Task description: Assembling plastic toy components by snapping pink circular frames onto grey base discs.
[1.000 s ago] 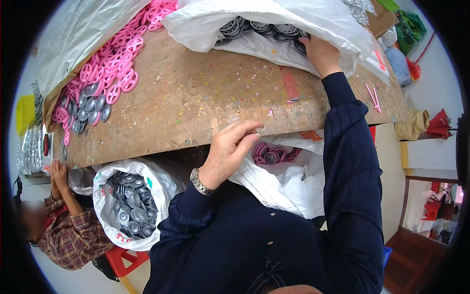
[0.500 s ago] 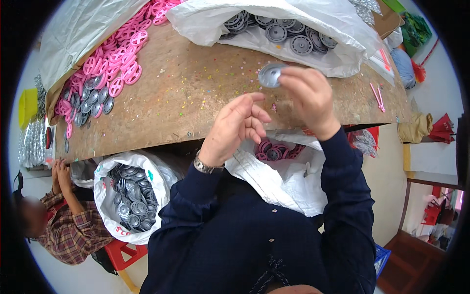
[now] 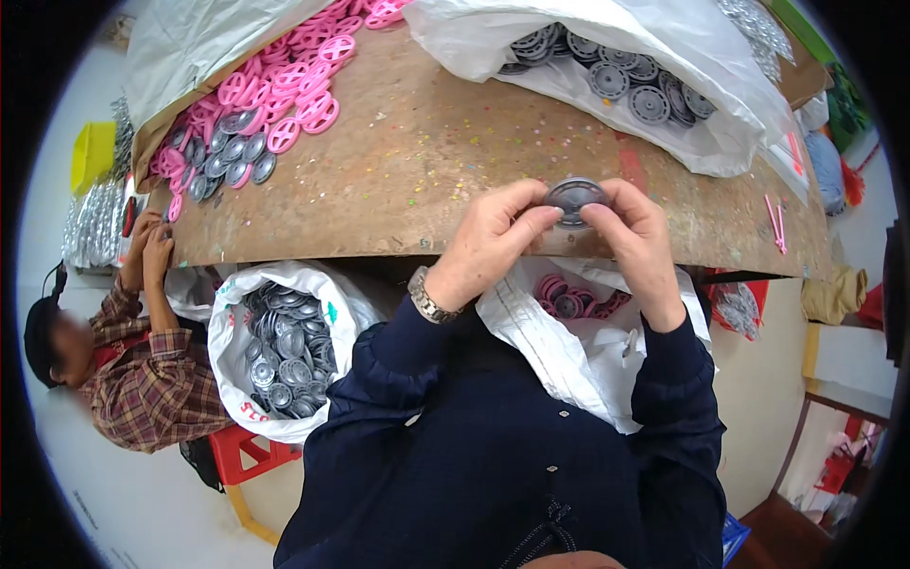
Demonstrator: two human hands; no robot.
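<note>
A round grey plastic wheel disc [image 3: 576,200] is held between my two hands, just above the near edge of the wooden table. My left hand [image 3: 498,232] pinches its left side with thumb and fingers. On the opposite side, the thumb and fingers of my right hand [image 3: 633,232] grip its rim. Below the hands, a white sack [image 3: 540,341] sits open at the table's edge with pink rings and grey discs [image 3: 569,302] inside. Whether the held disc has another part behind it, I cannot tell.
A white sack [image 3: 455,47] of grey discs lies at the back of the table [image 3: 379,180]. Pink rings [image 3: 303,85] and grey discs [image 3: 227,156] are heaped at the left. Another sack [image 3: 346,303] stands lower left, near a seated person [image 3: 156,379]. Pink sticks [image 3: 776,224] lie right.
My right hand has brought the disc down and closer, and my left hand has closed on its other side. The whole view has shifted slightly.
</note>
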